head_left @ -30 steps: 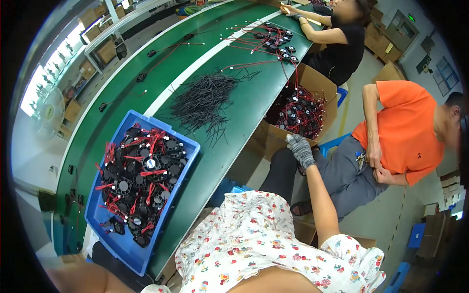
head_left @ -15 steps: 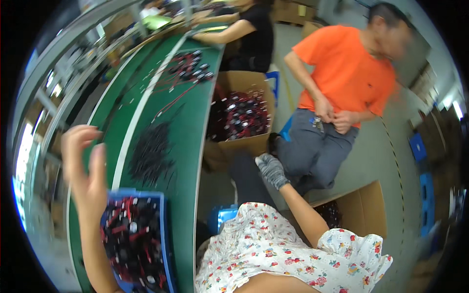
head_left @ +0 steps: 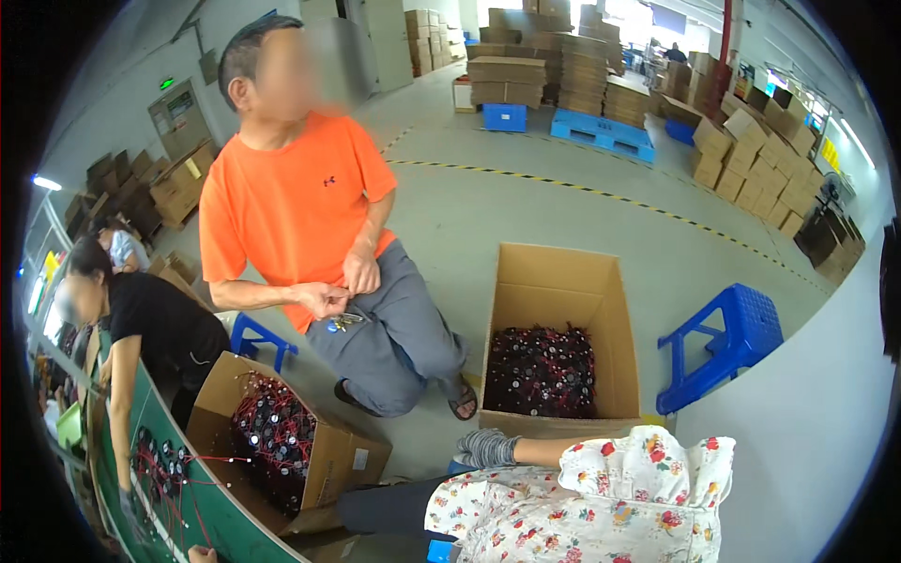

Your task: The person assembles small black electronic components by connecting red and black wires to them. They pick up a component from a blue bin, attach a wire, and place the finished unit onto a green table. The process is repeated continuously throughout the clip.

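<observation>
My right hand [head_left: 486, 448], in a grey striped knitted glove, lies beside my dark-trousered leg near a small blue surface. Its fingers look loosely stretched out, and I see nothing in them. Only the tip of my left hand [head_left: 202, 555] shows at the lower left edge, over the green worktable [head_left: 246, 525]. A red wire [head_left: 201, 521] runs close to that hand; whether the fingers hold it is hidden. Farther along the table lies a pile of black round parts with red wires [head_left: 161, 464].
Two open cardboard boxes, one beside the table [head_left: 349, 469] and one ahead [head_left: 610, 328], hold similar wired parts. A person in orange [head_left: 300, 202] crouches between them, holding keys. Another person in black [head_left: 164, 319] works at the table. A blue stool [head_left: 741, 328] stands right.
The view has swung to the right, away from most of the table. My raised left hand is now low at the edge, and the blue bin has left the view.
</observation>
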`<state>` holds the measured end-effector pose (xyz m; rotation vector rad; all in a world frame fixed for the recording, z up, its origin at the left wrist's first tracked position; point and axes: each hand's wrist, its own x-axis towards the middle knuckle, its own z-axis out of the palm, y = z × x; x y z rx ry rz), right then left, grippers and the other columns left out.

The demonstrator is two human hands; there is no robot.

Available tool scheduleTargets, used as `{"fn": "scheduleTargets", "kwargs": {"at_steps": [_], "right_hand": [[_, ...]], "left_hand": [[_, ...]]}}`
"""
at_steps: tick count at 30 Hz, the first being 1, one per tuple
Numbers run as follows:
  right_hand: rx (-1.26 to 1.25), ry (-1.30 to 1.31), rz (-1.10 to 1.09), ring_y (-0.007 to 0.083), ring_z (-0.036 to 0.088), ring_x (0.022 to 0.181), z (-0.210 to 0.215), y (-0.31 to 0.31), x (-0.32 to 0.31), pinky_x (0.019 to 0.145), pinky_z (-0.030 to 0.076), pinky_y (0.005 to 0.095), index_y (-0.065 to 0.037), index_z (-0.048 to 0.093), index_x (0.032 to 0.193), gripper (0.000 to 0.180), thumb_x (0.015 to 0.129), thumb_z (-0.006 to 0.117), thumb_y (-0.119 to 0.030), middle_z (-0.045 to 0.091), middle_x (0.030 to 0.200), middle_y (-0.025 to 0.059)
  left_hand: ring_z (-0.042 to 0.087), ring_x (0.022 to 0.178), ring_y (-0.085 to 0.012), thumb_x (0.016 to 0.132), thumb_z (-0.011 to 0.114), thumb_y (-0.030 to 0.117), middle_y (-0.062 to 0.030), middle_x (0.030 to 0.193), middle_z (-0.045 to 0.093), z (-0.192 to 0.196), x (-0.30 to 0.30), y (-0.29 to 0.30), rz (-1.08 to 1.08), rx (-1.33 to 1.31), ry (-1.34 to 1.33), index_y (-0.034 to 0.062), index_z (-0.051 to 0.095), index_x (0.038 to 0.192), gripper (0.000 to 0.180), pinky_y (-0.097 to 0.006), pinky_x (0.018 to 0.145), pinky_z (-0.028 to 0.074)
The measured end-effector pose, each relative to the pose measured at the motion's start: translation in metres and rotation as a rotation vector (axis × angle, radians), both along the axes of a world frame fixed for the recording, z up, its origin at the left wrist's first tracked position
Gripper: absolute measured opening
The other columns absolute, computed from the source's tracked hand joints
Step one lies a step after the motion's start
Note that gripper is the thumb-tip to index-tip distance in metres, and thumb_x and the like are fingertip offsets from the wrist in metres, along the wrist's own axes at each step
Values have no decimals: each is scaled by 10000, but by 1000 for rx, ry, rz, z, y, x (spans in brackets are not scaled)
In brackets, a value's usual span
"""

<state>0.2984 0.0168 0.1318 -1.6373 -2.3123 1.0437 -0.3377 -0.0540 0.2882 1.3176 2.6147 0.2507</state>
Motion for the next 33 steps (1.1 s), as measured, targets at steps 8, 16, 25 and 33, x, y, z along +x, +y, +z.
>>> {"fn": "scheduleTargets", "kwargs": {"at_steps": [8,16,25,33], "right_hand": [[-36,-6,201,330,563,778,13,-1,-20,689,431,443,-83,585,850,322,817,461,-379,588,810,155],[85,-9,231,329,573,725,8,-3,-9,655,432,444,-87,605,772,295,795,489,-358,601,755,142],[141,232,218,317,562,754,80,-4,-19,677,418,436,-106,571,822,251,817,464,-333,585,777,119],[646,778,454,325,518,900,213,1,-135,760,419,423,-97,467,1117,344,814,496,-257,499,1027,146]], "left_hand": [[401,389,-113,861,444,227,-28,598,451,-32,-118,-23,239,478,-468,39,425,701,248,-281,309,325],[611,753,-179,891,425,300,-128,903,609,38,-122,4,404,1261,-768,-61,514,969,380,-247,509,442],[560,757,-111,903,418,269,-66,983,561,194,-34,-54,209,1400,-383,-39,473,1102,371,-163,542,393],[474,620,-13,895,440,242,11,854,533,184,181,-125,14,1109,-567,9,494,1083,304,-130,479,334]]}}
